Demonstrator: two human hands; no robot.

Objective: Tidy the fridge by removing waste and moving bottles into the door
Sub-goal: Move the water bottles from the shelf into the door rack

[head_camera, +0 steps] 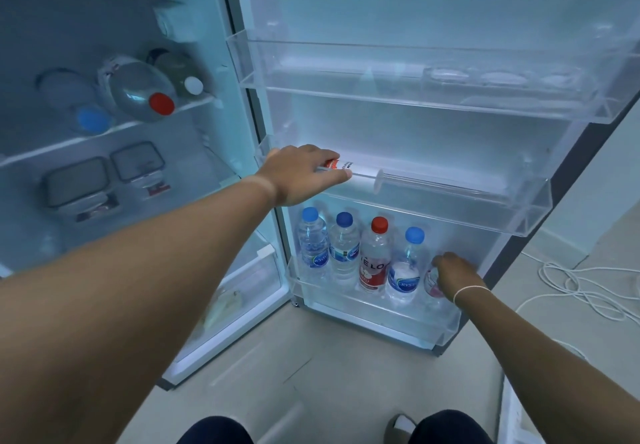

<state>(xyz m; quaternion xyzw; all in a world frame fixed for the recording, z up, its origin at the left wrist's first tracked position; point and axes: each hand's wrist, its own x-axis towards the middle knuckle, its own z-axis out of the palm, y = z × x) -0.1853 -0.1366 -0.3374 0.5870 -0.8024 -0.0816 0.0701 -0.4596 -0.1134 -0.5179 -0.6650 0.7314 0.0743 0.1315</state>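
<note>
On the fridge shelf [194, 102] at far left we see three bottles lying on their sides: a blue-capped one [78, 104], a red-capped one [138, 92] and a white-capped one [180, 74]. Two lidded containers [78, 184] sit on the shelf below. Our left hand [304, 175] rests on the middle door rack [450, 201], fingers curled around the edge beside a red-and-white carton [341, 166]. In the bottom door rack [374, 308] four water bottles stand upright in a row, touching: light-blue cap [313, 246], dark-blue cap [344, 249], red cap [374, 253], light-blue cap [405, 267]. Our right hand [453, 274] is closed over the top of a fifth bottle [433, 286] with a pinkish label, just beside them. A white cable [588, 287] lies on the floor at right.
</note>
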